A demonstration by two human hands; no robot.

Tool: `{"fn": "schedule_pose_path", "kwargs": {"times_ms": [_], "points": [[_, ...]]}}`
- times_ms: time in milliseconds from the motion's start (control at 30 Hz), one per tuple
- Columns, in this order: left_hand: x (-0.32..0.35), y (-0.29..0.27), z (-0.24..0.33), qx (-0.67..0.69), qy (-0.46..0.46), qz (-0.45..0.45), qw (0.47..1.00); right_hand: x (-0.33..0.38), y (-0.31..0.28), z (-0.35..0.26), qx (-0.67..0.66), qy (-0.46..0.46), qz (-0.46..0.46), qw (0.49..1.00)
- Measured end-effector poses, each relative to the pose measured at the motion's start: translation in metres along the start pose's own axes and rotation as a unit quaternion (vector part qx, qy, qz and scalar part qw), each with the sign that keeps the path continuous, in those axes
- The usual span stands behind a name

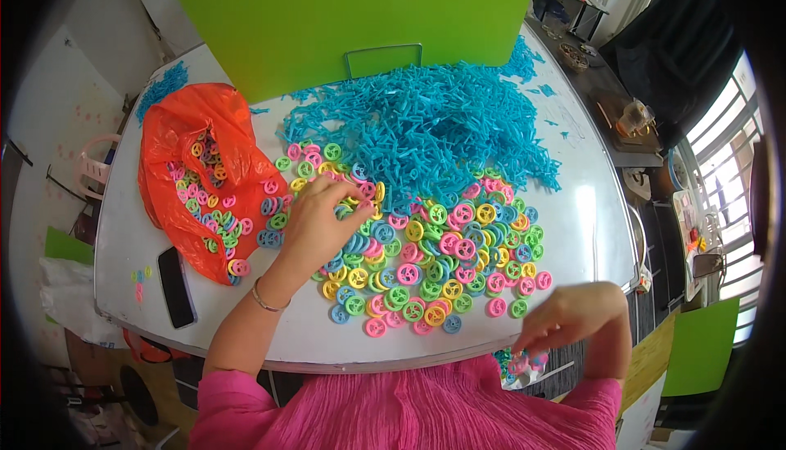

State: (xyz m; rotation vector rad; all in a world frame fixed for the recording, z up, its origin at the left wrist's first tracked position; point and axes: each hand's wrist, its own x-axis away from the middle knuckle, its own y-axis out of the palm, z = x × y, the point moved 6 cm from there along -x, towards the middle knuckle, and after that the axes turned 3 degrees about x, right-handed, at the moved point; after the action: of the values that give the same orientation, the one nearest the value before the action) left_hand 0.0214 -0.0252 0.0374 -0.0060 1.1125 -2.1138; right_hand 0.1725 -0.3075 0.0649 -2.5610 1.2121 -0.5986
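My left hand (315,214) reaches into the left part of a heap of small spoked plastic wheels (434,266) in pink, yellow, green and blue. Its thumb and fingertips pinch at a pink wheel (368,191), and a yellow wheel (380,192) stands on edge right beside them. Off the table's near right edge, my right hand (573,312) hangs with its fingers bent downward and together; whatever they may hold is hidden. Below that hand, partly covered by the table edge, sits a container of more small wheels (536,360).
Behind the wheels lies a big pile of thin blue plastic pieces (446,118), against a green board (344,16) with a wire handle. An opened red plastic bag (164,180) spills more wheels at left. A phone (176,288) lies on the white table (286,339).
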Motion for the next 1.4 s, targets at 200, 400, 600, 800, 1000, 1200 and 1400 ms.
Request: {"fn": "schedule_pose_path", "kwargs": {"times_ms": [200, 400, 600, 800, 1000, 1200, 1400], "points": [[0.003, 0.009, 0.006, -0.047, 0.094, 0.007, 0.994, 0.016, 0.034, 0.012, 0.063, 0.198, -0.073, 0.975], [0.013, 0.005, 0.017, 0.192, -0.036, -0.003, 0.981, -0.053, -0.061, 0.007, 0.17, 0.068, 0.414, 0.892], [0.035, 0.024, 0.023, 0.406, -0.121, -0.081, 0.902, -0.122, -0.097, 0.035, 0.373, 0.025, 0.513, 0.773], [0.045, 0.023, 0.014, 0.452, -0.184, -0.035, 0.872, -0.116, -0.107, 0.036, 0.088, 0.075, 0.525, 0.843], [0.056, 0.048, 0.014, 0.51, -0.206, -0.077, 0.832, -0.102, -0.078, 0.063, -0.393, -0.037, 0.501, 0.771], [0.062, 0.066, 0.015, 0.596, -0.255, -0.092, 0.756, -0.122, -0.049, 0.049, -0.439, 0.002, 0.431, 0.788], [0.066, 0.068, 0.02, 0.613, -0.199, -0.085, 0.76, -0.12, -0.043, 0.056, -0.217, 0.017, 0.467, 0.857]]}}
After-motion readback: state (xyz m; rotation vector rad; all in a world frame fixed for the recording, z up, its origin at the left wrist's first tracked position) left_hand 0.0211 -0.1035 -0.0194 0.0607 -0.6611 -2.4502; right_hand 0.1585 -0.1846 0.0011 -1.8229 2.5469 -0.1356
